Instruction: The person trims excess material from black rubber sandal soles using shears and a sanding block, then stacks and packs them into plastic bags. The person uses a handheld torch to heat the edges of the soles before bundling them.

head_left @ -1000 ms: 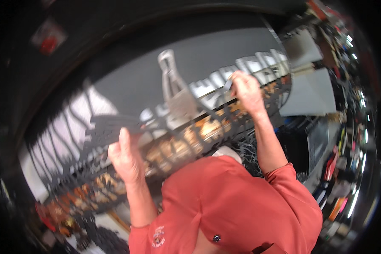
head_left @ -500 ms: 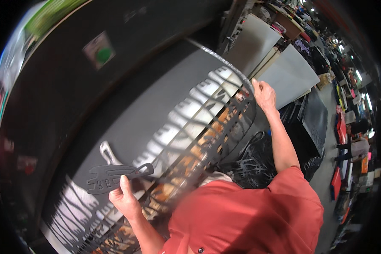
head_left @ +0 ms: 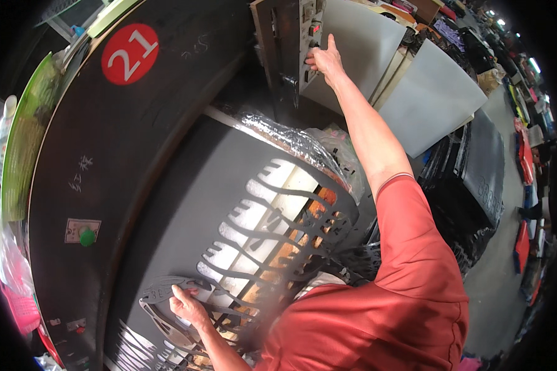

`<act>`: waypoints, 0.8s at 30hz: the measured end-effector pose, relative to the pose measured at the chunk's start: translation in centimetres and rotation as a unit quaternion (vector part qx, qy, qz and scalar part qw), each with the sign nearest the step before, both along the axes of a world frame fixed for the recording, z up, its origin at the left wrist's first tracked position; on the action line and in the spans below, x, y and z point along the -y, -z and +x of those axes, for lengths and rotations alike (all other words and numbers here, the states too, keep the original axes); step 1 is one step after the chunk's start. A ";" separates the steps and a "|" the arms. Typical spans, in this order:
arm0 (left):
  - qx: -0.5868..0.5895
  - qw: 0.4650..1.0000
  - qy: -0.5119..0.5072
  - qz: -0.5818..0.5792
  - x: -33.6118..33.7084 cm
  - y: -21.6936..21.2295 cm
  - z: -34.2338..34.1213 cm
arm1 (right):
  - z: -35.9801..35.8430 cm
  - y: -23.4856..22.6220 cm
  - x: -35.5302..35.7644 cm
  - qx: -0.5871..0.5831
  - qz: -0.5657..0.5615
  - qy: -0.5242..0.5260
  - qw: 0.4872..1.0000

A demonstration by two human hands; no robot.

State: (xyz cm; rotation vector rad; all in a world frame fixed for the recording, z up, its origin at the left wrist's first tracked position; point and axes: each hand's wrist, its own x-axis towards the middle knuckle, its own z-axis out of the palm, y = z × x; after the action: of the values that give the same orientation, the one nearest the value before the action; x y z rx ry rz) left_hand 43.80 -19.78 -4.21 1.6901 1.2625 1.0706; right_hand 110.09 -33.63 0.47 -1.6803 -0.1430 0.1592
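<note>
Over dark worktop (head_left: 179, 191), holding flat cut-out (head_left: 159, 292) in left grip (head_left: 188, 307), jutting leftward; probably light, bendy, best pinched at its broad part. With right grip (head_left: 327, 60) well beyond, at control panel (head_left: 310, 31), hard to tell if clasping.

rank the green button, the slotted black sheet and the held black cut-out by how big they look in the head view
1. slotted black sheet, by far
2. held black cut-out, though partly hidden
3. green button

Control panel (head_left: 306, 31) beyond sheet (head_left: 198, 179), left of boards (head_left: 430, 99).
</note>
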 end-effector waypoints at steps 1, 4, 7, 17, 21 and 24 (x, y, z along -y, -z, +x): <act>0.005 1.000 -0.001 0.002 0.0 -0.1 -0.1 | 1.0 0.0 -0.2 -0.001 0.008 -0.010 1.000; 0.000 1.000 -0.025 -0.014 0.0 -0.4 0.2 | 2.9 0.4 -0.7 -0.008 0.017 -0.048 0.999; 0.004 0.999 -0.027 -0.022 0.2 -0.5 0.4 | 3.5 0.8 -1.1 -0.010 0.026 -0.072 0.997; -0.011 0.998 -0.056 -0.009 0.5 -0.2 0.0 | 4.6 0.9 -2.2 0.021 -0.044 -0.057 0.997; -0.056 0.995 -0.078 -0.026 0.8 -1.6 1.2 | 7.3 2.6 -2.2 0.093 -0.131 -0.038 0.986; -0.138 0.977 -0.131 -0.092 1.5 -2.3 1.5 | 9.0 3.8 -1.1 0.107 -0.239 -0.047 0.964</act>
State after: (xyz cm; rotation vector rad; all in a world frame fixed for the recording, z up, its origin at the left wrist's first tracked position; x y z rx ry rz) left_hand 45.29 -21.32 -1.89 1.5987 1.7459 0.8520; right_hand 119.05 -32.56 -3.32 -2.1731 -0.3703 0.0845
